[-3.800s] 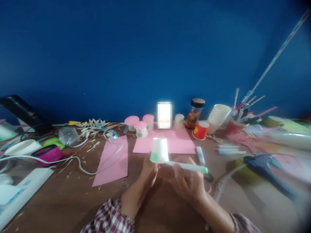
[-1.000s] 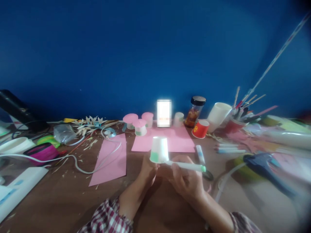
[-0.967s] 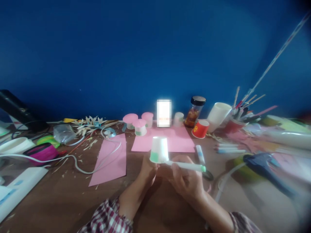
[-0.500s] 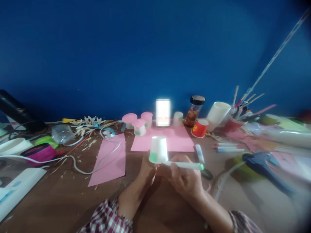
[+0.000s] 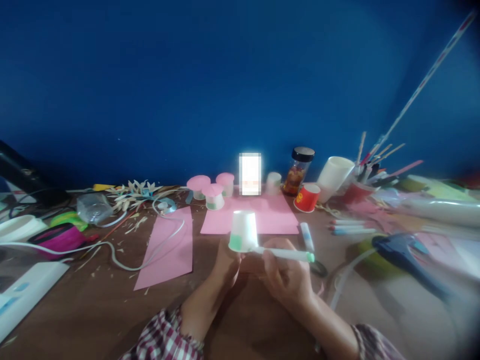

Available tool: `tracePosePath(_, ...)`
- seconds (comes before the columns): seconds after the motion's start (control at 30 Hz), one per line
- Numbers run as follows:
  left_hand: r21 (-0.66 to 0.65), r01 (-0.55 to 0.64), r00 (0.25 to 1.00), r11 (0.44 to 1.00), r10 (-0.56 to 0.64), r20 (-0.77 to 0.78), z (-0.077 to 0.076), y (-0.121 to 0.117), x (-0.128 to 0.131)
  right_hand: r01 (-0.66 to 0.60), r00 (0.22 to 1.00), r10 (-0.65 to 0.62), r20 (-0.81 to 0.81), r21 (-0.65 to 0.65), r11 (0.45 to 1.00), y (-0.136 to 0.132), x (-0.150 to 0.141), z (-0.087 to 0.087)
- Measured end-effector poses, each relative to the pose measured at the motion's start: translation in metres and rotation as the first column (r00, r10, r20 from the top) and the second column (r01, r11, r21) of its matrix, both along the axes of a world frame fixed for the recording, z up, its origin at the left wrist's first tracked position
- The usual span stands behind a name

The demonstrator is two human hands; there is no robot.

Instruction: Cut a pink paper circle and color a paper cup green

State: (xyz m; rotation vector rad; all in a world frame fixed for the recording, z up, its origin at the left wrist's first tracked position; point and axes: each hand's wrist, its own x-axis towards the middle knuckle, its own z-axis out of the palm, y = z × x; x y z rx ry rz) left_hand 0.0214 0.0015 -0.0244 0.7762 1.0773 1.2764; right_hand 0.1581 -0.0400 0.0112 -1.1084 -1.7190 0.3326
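Observation:
A white paper cup [image 5: 243, 227], upside down with a green patch on its lower left side, is held up by my left hand [image 5: 226, 267]. The fingers of that hand are mostly hidden behind and under the cup. My right hand [image 5: 287, 270] is closed around a white marker [image 5: 287, 253] with a green end pointing right. The marker's other end meets the cup near its lower right rim. Beyond the cup, a pink paper sheet [image 5: 268, 215] lies on the table, and the marker's cap [image 5: 307, 237] or a similar white tube lies to the right.
Small cups with pink round tops [image 5: 215, 195] stand at the back, near a phone-like bright screen [image 5: 250, 174]. A red cup [image 5: 306, 198] and a lidded jar [image 5: 299, 172] are right of it. A blue glue gun [image 5: 407, 255] lies right; a white cable [image 5: 120, 262] crosses the left.
The whole view has shifted very slightly. Both hands keep their hold on the cup and marker, with almost no visible movement.

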Motion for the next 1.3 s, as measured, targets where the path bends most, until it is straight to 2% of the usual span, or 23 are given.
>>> tracePosePath(0.13,0.062,0.031,0.999,0.998,-0.028,-0.044,-0.0025,0.0002,-0.0008,0.004,1.0,-0.004,-0.022,-0.005,1.0,-0.0001,0.0005,0.0016)
tracePosePath(0.33,0.076,0.021,1.0,0.997,-0.021,-0.003,-0.0046,0.0007,-0.001,0.002,0.999,-0.002,-0.038,0.003,1.0,-0.0004,0.0017,0.0018)
tracePosePath(0.53,0.105,0.033,0.999,0.994,-0.028,-0.046,-0.0062,0.0016,-0.0008,-0.013,1.0,0.013,-0.023,0.0,1.0,-0.0002,0.0001,0.0015)
tracePosePath(0.77,0.081,0.021,0.998,0.996,-0.016,-0.064,-0.0078,0.0008,-0.001,-0.012,1.0,0.012,0.012,-0.02,1.0,0.001,-0.0001,-0.0007)
tracePosePath(0.93,0.128,0.053,0.998,0.99,-0.046,-0.052,-0.0075,0.0001,-0.0022,-0.023,1.0,0.024,0.014,-0.032,0.999,0.0003,-0.0006,0.0022)
tracePosePath(1.3,0.045,0.009,0.999,0.999,-0.007,-0.046,-0.0013,0.0009,0.0015,0.05,0.999,-0.05,-0.003,-0.002,0.999,0.0006,-0.0001,0.0041)
